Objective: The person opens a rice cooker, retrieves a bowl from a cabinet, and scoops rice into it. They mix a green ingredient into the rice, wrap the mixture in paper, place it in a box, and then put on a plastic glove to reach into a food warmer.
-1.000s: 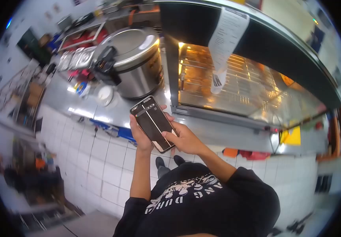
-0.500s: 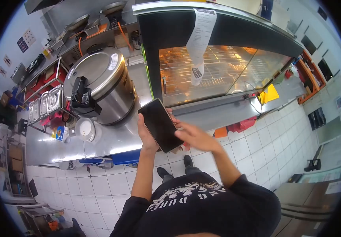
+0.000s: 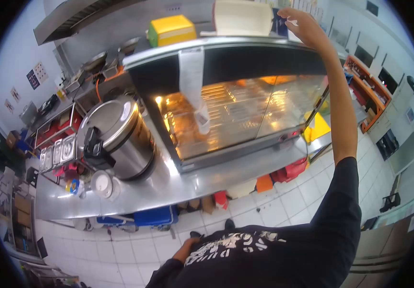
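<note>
Now the right hand (image 3: 302, 28) (grip spread) hangs near the cabinet's top edge (image 3: 245, 40); left grip (image 3: 186, 250) unclear.

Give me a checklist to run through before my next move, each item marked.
1. Right hand up at the white box: ok, raised just right of it, fingers apparently open.
2. Left hand free: cannot tell, it is low by the shirt, fingers hidden.
3. Paper strip off the cabinet glass: not ok, it hangs across the front.
4. Cooker lid down: ok, it looks closed.
</note>
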Available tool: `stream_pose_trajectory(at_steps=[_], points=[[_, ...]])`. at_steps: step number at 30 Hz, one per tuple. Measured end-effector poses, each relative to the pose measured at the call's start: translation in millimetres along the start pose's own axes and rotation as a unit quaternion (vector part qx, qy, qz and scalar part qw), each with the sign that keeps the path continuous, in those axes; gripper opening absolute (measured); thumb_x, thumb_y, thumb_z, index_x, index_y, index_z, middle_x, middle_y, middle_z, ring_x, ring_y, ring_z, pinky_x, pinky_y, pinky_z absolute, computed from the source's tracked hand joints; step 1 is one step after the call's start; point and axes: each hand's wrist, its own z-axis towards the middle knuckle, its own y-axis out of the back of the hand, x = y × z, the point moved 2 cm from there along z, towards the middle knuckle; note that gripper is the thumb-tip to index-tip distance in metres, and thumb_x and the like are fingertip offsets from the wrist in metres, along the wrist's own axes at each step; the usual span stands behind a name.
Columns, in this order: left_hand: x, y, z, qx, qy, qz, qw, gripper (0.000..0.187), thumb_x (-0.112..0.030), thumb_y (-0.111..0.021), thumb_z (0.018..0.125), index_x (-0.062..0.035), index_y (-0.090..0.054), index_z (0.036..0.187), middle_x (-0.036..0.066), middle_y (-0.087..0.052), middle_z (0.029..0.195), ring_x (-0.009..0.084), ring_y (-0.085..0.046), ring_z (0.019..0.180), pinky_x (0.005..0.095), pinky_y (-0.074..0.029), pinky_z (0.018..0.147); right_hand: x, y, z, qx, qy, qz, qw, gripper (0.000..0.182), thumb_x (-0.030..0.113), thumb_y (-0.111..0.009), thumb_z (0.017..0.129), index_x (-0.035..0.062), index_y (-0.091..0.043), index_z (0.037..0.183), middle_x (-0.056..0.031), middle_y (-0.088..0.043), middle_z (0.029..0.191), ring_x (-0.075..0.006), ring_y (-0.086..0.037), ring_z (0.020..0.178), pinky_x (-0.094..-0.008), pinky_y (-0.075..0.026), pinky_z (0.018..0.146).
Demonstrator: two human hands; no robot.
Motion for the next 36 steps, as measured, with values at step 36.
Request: stream_pose_trajectory(at_steps=[36], points=[[-191,-78,1,0.206,0.178,0.069,0.96,0.062,-0.048,-0.052,0.09,-0.0021,-0.051,0.133,0.011,-0.061,0.127,0.0215,-0.061,0.103,0.0377,-0.05,0.089,1,-28,26,0.177,0.019,0.163,0.97,0.052,0.044,-0.048,0.099,-0.0055,-0.066,0.1,-0.0139,-0.066,0.079,-0.0189,-0.061,0.073,-0.033,-0.046,0.072]])
